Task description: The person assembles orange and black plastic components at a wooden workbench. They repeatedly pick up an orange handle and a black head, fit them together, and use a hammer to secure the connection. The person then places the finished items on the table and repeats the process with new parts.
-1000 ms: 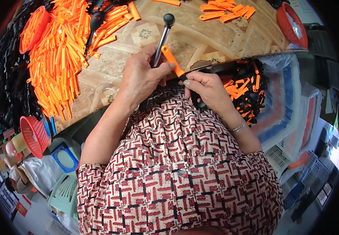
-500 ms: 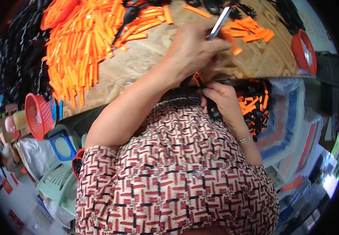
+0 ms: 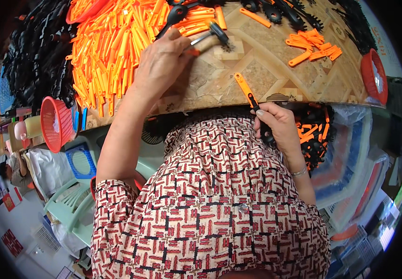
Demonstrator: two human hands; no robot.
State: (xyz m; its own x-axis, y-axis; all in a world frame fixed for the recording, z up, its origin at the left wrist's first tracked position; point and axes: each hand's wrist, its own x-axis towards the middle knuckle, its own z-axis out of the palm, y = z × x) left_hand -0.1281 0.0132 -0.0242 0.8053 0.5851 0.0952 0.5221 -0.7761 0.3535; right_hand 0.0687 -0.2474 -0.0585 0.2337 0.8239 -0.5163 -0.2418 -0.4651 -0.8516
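By the wood-patterned counter (image 3: 219, 79), the right hand (image 3: 277, 124) is pinching a black plastic piece (image 3: 253, 102) seemingly joined to a flat orange plastic strip (image 3: 243, 85), the left hand (image 3: 163, 58) is gripping a black-headed metal rod (image 3: 202, 38), and heaped orange strips (image 3: 112, 51) are lying unjoined.

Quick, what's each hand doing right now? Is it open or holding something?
Left hand: closed, holding a black-headed tool.
Right hand: closed, holding a black-and-orange piece.

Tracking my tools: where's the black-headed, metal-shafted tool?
In the head view, the black-headed tool is upper centre, held in the left hand, right of the heap of orange plastic strips.
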